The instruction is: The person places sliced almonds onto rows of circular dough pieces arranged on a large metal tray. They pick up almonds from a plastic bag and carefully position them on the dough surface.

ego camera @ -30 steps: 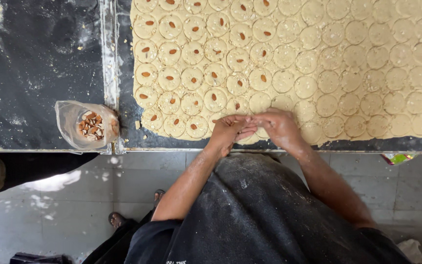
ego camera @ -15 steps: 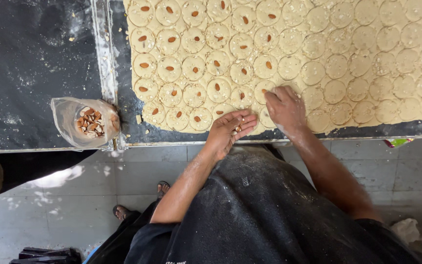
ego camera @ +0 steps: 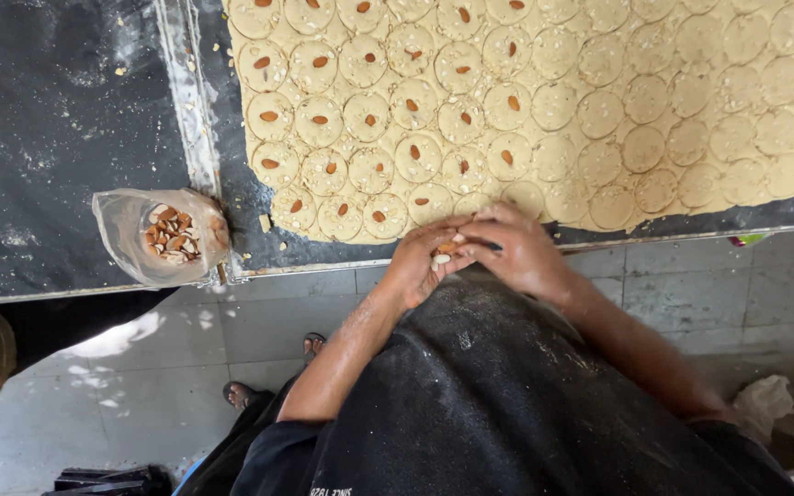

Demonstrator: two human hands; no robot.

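Head camera is looking down at a big sheet of pale dough (ego camera: 691, 110) scored into rounds, lying on a dark floured table (ego camera: 66, 119). Half a second ago the right hand was resting out on the dough and the left hand was hovering alone by the near edge; now both are meeting at that edge, so the almond supply is being picked from again rather than an almond being pressed in. The left hand (ego camera: 420, 262) is lying cupped, palm up and half curled, cradling a few almonds (ego camera: 443, 250). The right hand (ego camera: 516, 253) is reaching over it, fingers bunched and dipping into the cupped palm; whether they are already pinching an almond I cannot tell. Rounds on the left part of the sheet are each carrying an almond, while those to the right are bare. A clear plastic bag of almonds (ego camera: 169, 234) is sitting well to the left, at the table's near edge.
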